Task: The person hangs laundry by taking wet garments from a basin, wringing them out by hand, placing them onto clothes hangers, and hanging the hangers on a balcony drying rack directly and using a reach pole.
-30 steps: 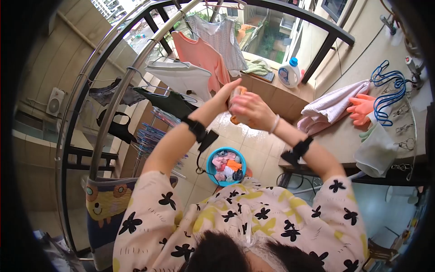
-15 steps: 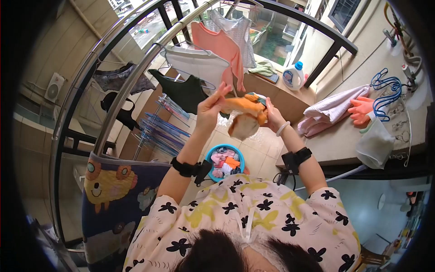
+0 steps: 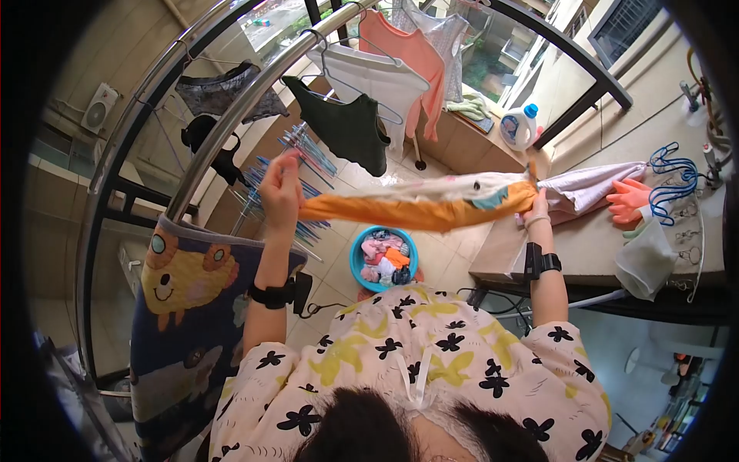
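Observation:
An orange and white garment [image 3: 416,213] with a blue-green patch is stretched almost level between my two hands. My left hand [image 3: 280,192] grips its orange end, with the fingers closed. At the other end my right hand [image 3: 536,206] pinches the cloth near the patch. Folds hide what kind of garment it is. Below it, a blue basin [image 3: 356,271] of mixed clothes sits on the tiled floor. A dark green tank top [image 3: 345,127] hangs on a hanger just beyond the garment.
A metal rail [image 3: 223,138] carries hung clothes and a cartoon blanket [image 3: 185,331] on my left. Bundled hangers [image 3: 304,154] stand behind my left hand. On the right ledge lie a pale pink cloth [image 3: 589,185], coral gloves [image 3: 627,199] and blue hangers [image 3: 668,181]. A detergent bottle [image 3: 517,129] stands farther back.
My hands have moved apart, left hand to the left and right hand to the right. The bunched garment is now pulled out lengthwise between them. The view has shifted slightly.

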